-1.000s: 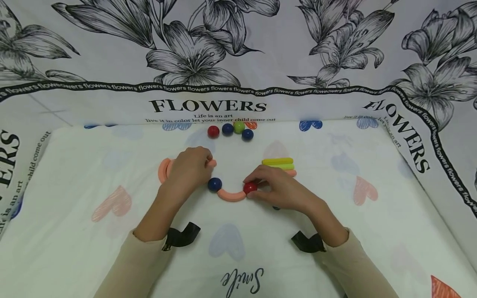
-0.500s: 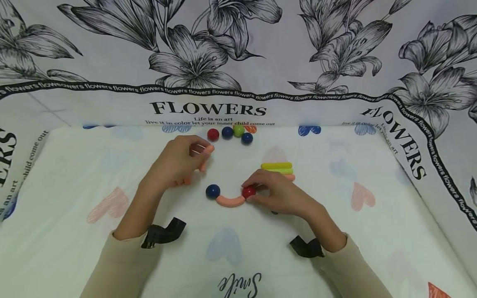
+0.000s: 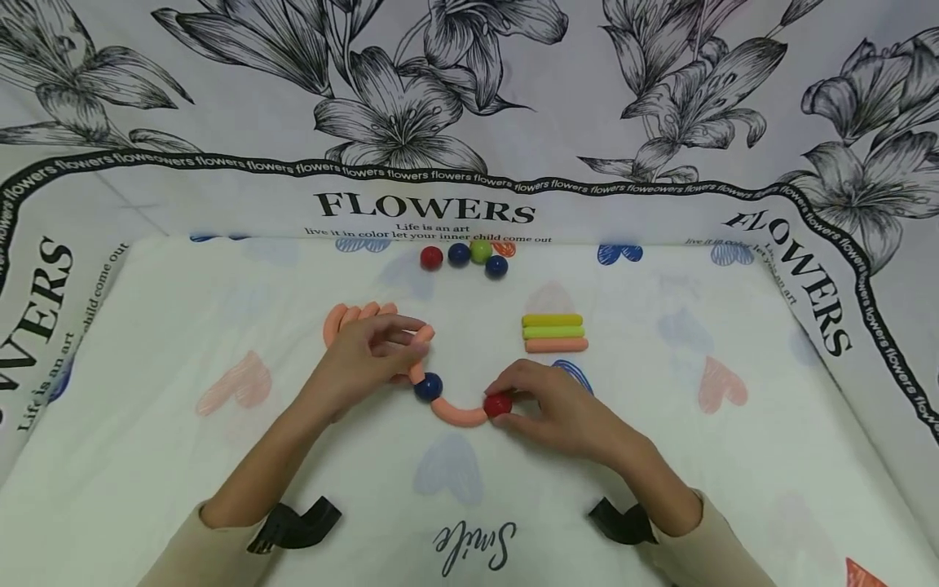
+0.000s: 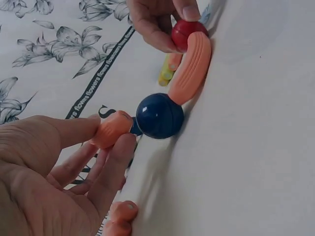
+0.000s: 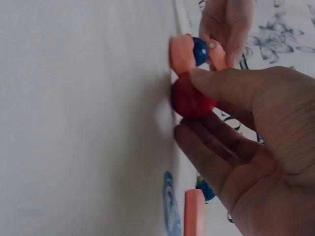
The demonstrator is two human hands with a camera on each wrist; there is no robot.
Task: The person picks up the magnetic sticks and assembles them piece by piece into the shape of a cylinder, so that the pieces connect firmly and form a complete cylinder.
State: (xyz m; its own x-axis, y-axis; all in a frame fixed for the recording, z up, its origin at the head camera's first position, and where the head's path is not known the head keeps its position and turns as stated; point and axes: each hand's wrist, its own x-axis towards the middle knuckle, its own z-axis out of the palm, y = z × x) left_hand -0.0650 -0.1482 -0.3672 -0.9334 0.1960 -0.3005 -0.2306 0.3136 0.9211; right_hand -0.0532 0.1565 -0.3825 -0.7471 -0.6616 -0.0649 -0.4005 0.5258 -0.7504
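A salmon curved stick [image 3: 458,414] lies on the cloth, joining a dark blue ball [image 3: 429,387] at its left end to a red ball [image 3: 498,405] at its right end. Between thumb and fingers, my left hand [image 3: 363,359] pinches a second salmon curved stick [image 4: 113,130]. Its lower end is right beside the blue ball; whether they touch I cannot tell. My right hand [image 3: 557,408] grips the red ball between thumb and fingertips, as the right wrist view also shows.
Several more salmon curved sticks [image 3: 336,319] lie behind my left hand. Yellow, lime and salmon straight sticks [image 3: 554,333] sit stacked side by side at the right. At the back are a loose red ball [image 3: 431,258], a green ball [image 3: 481,251] and two blue balls [image 3: 496,267].
My left hand has lifted a curved stick from the group on the left and brought it forward to the blue ball. My right hand keeps its hold on the red ball.
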